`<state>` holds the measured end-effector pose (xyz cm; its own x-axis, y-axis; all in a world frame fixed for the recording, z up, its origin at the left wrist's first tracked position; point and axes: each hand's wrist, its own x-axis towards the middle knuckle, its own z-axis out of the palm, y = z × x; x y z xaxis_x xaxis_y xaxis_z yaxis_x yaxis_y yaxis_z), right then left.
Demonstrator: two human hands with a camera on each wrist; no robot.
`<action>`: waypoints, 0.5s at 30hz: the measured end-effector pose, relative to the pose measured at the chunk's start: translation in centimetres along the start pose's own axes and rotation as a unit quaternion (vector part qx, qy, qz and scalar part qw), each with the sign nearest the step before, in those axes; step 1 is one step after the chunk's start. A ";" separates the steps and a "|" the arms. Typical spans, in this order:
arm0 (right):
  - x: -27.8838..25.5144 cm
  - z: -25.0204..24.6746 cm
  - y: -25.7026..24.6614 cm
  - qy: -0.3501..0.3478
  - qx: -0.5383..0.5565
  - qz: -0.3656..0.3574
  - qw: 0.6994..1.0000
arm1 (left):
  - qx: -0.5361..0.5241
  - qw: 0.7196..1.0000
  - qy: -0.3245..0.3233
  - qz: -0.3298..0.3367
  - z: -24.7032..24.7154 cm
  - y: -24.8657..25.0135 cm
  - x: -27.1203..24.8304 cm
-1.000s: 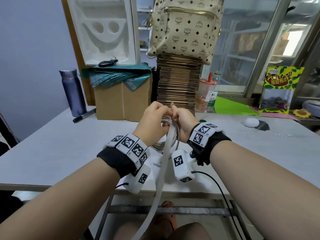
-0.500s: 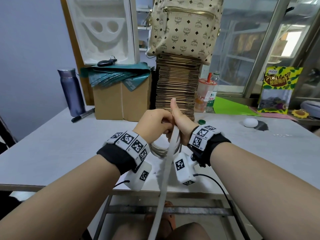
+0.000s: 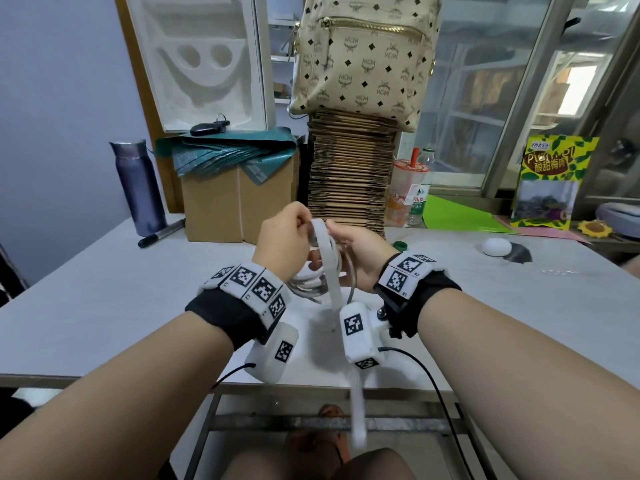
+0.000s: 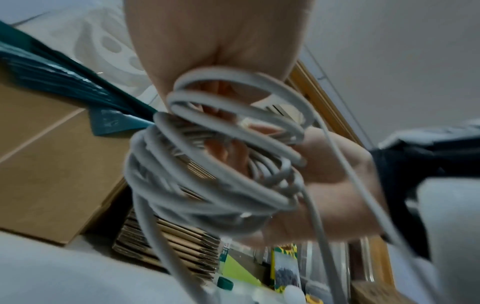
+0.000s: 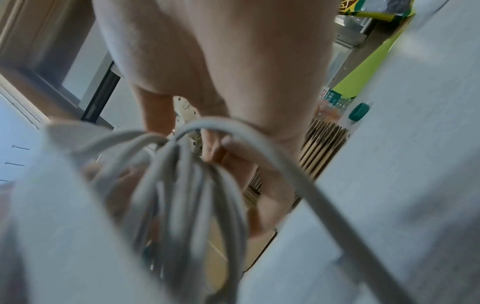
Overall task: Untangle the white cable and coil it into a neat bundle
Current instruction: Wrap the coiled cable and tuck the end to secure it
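The white cable (image 3: 311, 284) is gathered in several loops, held above the grey table (image 3: 104, 306) between both hands. My left hand (image 3: 287, 233) grips the top of the coil, fingers curled round the loops (image 4: 215, 164). My right hand (image 3: 360, 252) holds the coil's other side, with its fingers (image 4: 324, 185) reaching through the loops and its thumb on the strand at the top. One free strand (image 3: 356, 410) runs down from the top, past the table's front edge, blurred. In the right wrist view the loops (image 5: 182, 195) hang just below my right hand (image 5: 233, 61).
Behind the hands stand a cardboard box (image 3: 239, 202) and a stack of flat cardboard (image 3: 349, 178) with a patterned backpack (image 3: 363, 57) on top. A purple flask (image 3: 138, 188) and marker (image 3: 161, 233) are at the left. A drink cup (image 3: 405, 192), green cap (image 3: 399, 244) and white case (image 3: 497, 246) lie at the right.
Both hands have lifted slightly and drawn a little apart. The right thumb, raised half a second ago, now lies on the cable. The hanging strand has been drawn up and is shorter.
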<state>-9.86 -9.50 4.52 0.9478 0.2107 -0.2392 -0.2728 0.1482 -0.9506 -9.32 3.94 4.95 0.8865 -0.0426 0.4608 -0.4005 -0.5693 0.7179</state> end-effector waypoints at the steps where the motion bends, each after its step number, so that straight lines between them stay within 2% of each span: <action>1: -0.1 0.0 0.0 -0.001 -0.028 0.002 1.000 | -0.011 1.000 0.014 -0.014 -0.1 -0.3 0.2; 3: -0.1 0.1 0.0 0.008 -0.032 -0.009 0.999 | -0.019 0.999 0.022 -0.022 -0.2 -0.8 0.4; 6: 0.2 0.8 -0.2 0.037 -0.017 -0.044 0.998 | 0.010 0.999 0.028 0.016 -0.1 -0.7 0.0; 9: 0.4 1.2 -0.1 0.050 -0.049 -0.065 0.995 | 0.033 0.999 0.020 0.032 -0.2 -0.8 0.0; 15: 0.4 0.5 0.5 0.025 -0.094 -0.072 0.993 | 0.022 1.000 -0.011 -0.011 -0.8 -0.8 0.0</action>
<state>-9.67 -8.87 4.04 0.9831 0.1509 -0.1031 -0.1026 -0.0116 -0.9947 -9.17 5.07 4.84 0.9001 -0.0463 0.4331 -0.3700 -0.6058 0.7043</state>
